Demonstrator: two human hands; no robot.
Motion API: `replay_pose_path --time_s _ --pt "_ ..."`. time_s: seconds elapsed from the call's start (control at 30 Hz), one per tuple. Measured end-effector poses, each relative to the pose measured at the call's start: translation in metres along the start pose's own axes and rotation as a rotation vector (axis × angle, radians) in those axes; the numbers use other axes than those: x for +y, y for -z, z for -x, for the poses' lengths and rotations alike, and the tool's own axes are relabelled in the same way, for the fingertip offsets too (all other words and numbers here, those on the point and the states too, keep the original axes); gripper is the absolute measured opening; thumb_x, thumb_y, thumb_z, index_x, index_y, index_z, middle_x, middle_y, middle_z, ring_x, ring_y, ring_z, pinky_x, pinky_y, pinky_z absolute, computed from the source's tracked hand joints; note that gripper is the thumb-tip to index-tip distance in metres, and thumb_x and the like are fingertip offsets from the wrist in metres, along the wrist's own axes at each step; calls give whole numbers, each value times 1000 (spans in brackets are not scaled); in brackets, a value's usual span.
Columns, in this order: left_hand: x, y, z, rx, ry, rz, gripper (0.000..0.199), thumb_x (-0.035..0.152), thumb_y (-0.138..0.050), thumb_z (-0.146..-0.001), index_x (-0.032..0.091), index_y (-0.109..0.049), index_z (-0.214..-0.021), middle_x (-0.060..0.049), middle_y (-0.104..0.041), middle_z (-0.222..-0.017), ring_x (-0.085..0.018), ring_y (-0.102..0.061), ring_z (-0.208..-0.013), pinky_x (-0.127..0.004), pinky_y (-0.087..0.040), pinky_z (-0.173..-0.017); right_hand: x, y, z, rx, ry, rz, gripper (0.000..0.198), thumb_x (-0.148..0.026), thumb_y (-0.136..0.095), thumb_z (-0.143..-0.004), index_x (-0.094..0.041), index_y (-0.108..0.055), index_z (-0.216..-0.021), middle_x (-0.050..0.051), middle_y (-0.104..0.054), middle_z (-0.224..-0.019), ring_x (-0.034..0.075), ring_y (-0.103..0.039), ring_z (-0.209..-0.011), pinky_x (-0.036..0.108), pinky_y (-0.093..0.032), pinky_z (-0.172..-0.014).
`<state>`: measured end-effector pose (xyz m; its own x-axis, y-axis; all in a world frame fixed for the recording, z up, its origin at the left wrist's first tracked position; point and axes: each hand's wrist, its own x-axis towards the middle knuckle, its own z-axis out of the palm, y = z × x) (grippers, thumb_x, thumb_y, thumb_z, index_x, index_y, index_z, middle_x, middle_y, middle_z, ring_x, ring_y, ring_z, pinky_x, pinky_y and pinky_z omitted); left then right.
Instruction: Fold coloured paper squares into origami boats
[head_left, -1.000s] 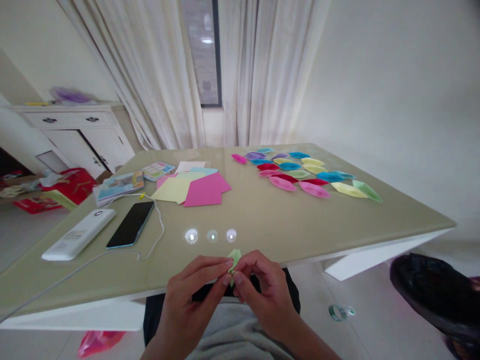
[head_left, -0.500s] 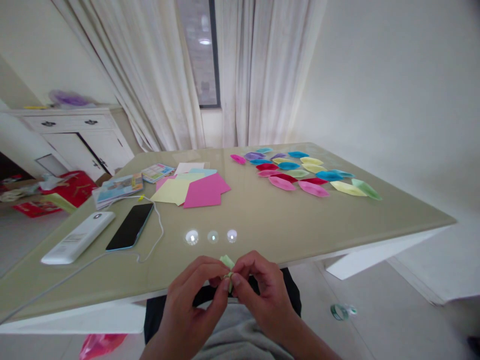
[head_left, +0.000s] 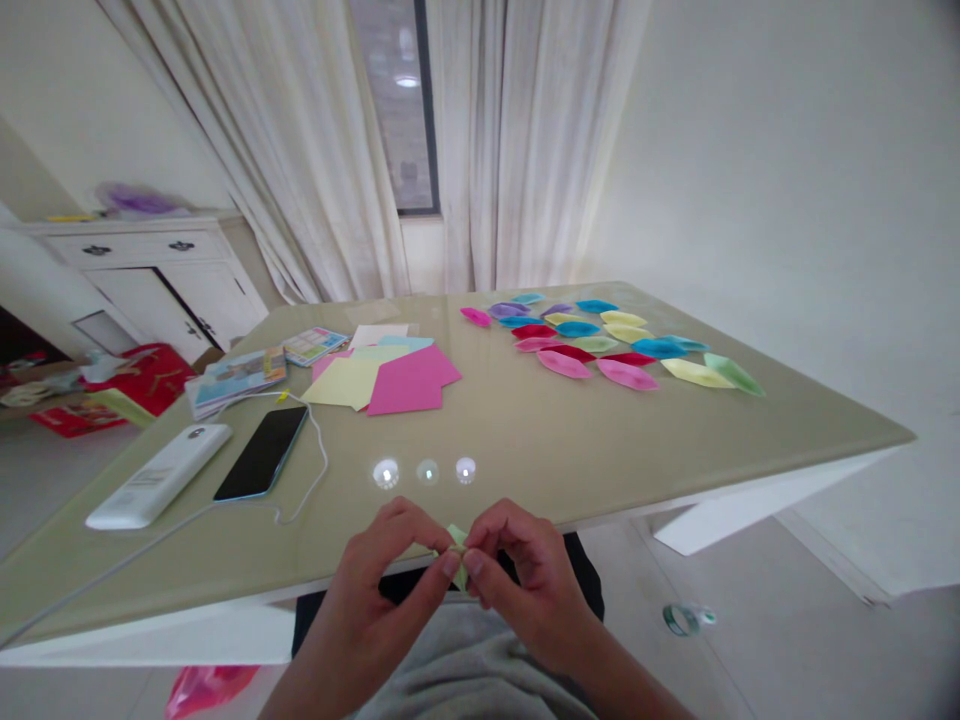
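Between my two hands, just over the table's near edge, is a small folded piece of light green paper (head_left: 460,575). My left hand (head_left: 386,585) pinches it from the left between thumb and forefinger. From the other side my right hand (head_left: 529,575) grips it the same way, its fingertips meeting those of the left. The fingers hide most of the paper's folds. Farther back on the right lie several folded paper boats (head_left: 627,374) in pink, red, blue, yellow, green and purple. A fan of loose coloured paper sheets (head_left: 409,385) rests at the table's middle left.
On the left of the table (head_left: 480,430) lie a black-screened phone (head_left: 262,452), a white power bank (head_left: 159,476), a white cable (head_left: 321,445) and some booklets (head_left: 238,378). A white cabinet (head_left: 157,285) stands behind. A roll of tape (head_left: 679,620) sits on the floor.
My left hand has shifted slightly, its fingers changing their hold on the green paper. The right hand stays nearly still. Things on the table have not moved.
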<state>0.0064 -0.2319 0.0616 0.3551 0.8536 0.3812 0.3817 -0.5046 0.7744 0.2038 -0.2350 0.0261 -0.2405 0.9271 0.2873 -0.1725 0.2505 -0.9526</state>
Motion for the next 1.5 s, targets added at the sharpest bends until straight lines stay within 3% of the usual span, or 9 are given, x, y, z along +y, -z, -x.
replay_pose_path --time_s 0.2,0.5,0.7,0.97,1.33,1.5 --pt "-1 -3 4 118 32 7 6 25 -73 -96 27 -71 -101 4 -74 -86 -12 -71 -81 -20 -54 -77 -3 1 -2 2 4 -19 14 -31 -70 -100 -19 -67 -94 -3 -62 -69 10 -56 -60 22 -46 -60" --pt "-4 -5 3 55 127 201 5 26 -70 -98 25 -75 -97 1 -76 -88 -15 -72 -85 -23 -56 -80 -4 0 -2 22 -13 47 14 -30 -71 -97 -19 -68 -90 -3 -61 -68 11 -56 -60 24 -44 -60" --pt "-3 -4 6 35 149 195 5 28 -73 -97 25 -76 -96 0 -77 -88 -16 -72 -84 -24 -56 -80 -5 2 -3 23 -24 67 14 -30 -71 -96 -18 -68 -89 -2 -63 -69 12 -56 -62 24 -43 -60" --pt "3 -1 1 -7 253 165 21 40 -69 -98 22 -75 -89 -2 -75 -83 -19 -70 -82 -27 -55 -79 -7 4 -4 -20 -69 64 21 -37 -71 -99 -18 -69 -91 -2 -64 -68 12 -56 -61 23 -44 -59" --pt "-3 -10 2 112 128 57 12 31 -70 -98 27 -80 -96 1 -79 -84 -16 -73 -77 -23 -54 -72 -1 5 -8 7 -178 -53 34 -51 -75 -95 -18 -66 -92 0 -65 -69 12 -60 -60 20 -49 -54" --pt "-7 -12 0 160 182 159 14 33 -79 -89 22 -74 -83 1 -73 -74 -16 -69 -71 -22 -54 -67 0 5 -9 -54 -219 -231 37 -51 -79 -92 -16 -68 -92 -2 -63 -65 8 -56 -54 18 -46 -51"
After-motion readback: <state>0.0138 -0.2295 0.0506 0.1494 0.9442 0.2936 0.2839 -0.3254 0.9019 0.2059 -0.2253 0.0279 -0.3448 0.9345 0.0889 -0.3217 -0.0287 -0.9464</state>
